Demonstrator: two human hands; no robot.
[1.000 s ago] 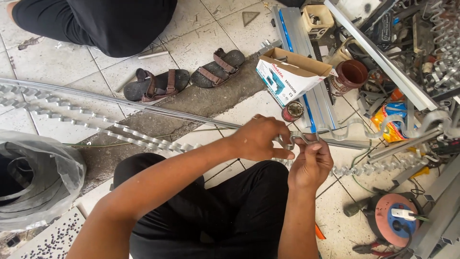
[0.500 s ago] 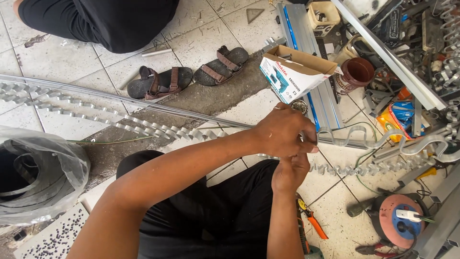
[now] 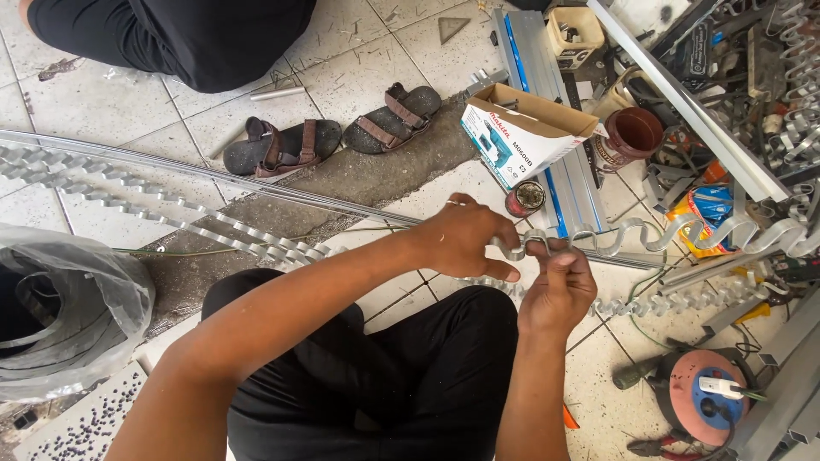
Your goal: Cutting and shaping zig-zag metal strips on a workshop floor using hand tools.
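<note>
Above the tiled floor (image 3: pixel 359 60), left hand (image 3: pixel 465 239) and right hand (image 3: pixel 559 286) pinch a wavy metal strip (image 3: pixel 615 237), fingers closed on one curl (steadying it from both sides).

Silver wavy metal strip (image 3: pixel 683 229), brown-strapped dark sandals (image 3: pixel 337 137), teal-and-white cardboard box (image 3: pixel 521 137), pale grey tiles (image 3: pixel 359 68).

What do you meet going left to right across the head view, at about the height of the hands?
Clear plastic bag → left hand → wavy metal strip pinched between both hands → right hand → red cable reel on the floor.
</note>
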